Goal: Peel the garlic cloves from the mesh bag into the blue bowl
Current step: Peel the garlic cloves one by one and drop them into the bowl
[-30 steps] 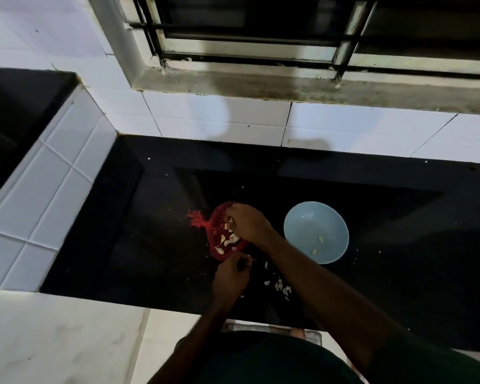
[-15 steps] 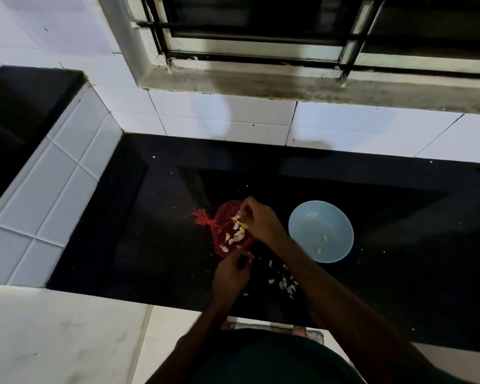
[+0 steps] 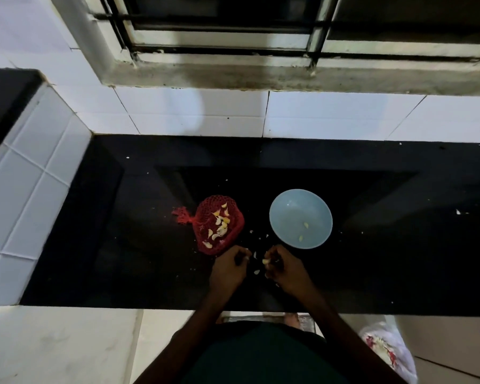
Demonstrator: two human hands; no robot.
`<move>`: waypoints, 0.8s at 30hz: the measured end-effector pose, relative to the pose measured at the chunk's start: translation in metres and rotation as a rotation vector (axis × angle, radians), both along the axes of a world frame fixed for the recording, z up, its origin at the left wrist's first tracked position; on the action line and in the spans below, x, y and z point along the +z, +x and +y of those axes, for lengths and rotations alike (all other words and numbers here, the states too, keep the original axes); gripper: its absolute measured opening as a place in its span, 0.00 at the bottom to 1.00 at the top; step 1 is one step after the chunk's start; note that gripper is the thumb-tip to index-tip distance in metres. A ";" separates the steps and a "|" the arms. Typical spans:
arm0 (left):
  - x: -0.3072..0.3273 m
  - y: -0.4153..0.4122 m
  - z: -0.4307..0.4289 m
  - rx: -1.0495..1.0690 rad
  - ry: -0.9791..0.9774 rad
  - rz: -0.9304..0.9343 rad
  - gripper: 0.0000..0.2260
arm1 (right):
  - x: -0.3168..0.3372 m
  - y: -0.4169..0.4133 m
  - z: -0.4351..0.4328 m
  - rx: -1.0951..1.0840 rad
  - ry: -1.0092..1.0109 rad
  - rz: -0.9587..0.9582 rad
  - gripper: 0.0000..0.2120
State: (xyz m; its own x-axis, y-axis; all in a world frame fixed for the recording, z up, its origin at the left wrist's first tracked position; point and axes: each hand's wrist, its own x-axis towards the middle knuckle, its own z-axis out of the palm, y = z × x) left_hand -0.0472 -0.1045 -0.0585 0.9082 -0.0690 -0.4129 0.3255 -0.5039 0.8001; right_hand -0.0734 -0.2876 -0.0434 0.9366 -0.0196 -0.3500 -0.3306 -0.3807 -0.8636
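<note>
Two hands sit low over the counter, knuckles turned toward each other, with a narrow gap between them. On the right hand (image 3: pixel 286 268) the fingers are curled and the tips pinch a pale garlic clove (image 3: pixel 265 261) at the hand's inner side. On the left hand (image 3: pixel 227 268) the fingers are curled in as well. A pale fleck shows at their tips, but I cannot tell whether anything is held (too dark, too small). The clove's long axis is not readable at this size.

Between the fingertips and just beyond them, loose peel scraps (image 3: pixel 257 272) lie on the black counter (image 3: pixel 150 259). A few more are scattered ahead toward the bowl.

Ahead of the right hand and slightly to its right stands the blue bowl (image 3: pixel 286 212), upright, its near edge just beyond the knuckles and not touching them. Two peeled cloves (image 3: pixel 306 225) lie in it, apart from each other. Ahead of the left hand and slightly to its left lies the red mesh bag (image 3: pixel 205 217), flat, its knotted tail pointing away to the left, with a good number of cloves inside.

Judgement: the step in hand is stripping the skin off the held clove. The task looks early, with the bowl nearly bare and the bag well stocked. For the drop, the bowl sits almost straight forward of the right hand, which is both the holding hand and the nearer one. A short forward reach should do, with no crossing over the left. Risk: loose skin falls in with the clove.
</note>
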 end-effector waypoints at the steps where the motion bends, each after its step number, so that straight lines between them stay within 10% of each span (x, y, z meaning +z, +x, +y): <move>1: 0.001 0.000 -0.002 -0.019 -0.023 -0.004 0.05 | 0.003 0.001 0.000 -0.016 0.021 0.002 0.08; 24: 0.001 -0.003 0.003 -0.131 -0.052 0.079 0.05 | -0.015 0.000 0.012 0.237 -0.216 -0.084 0.08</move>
State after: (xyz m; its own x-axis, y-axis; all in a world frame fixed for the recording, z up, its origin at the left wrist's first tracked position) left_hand -0.0501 -0.1015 -0.0576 0.8549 -0.2076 -0.4754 0.3226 -0.5050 0.8006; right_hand -0.0730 -0.2757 -0.0583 0.9494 0.1365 -0.2828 -0.1422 -0.6161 -0.7747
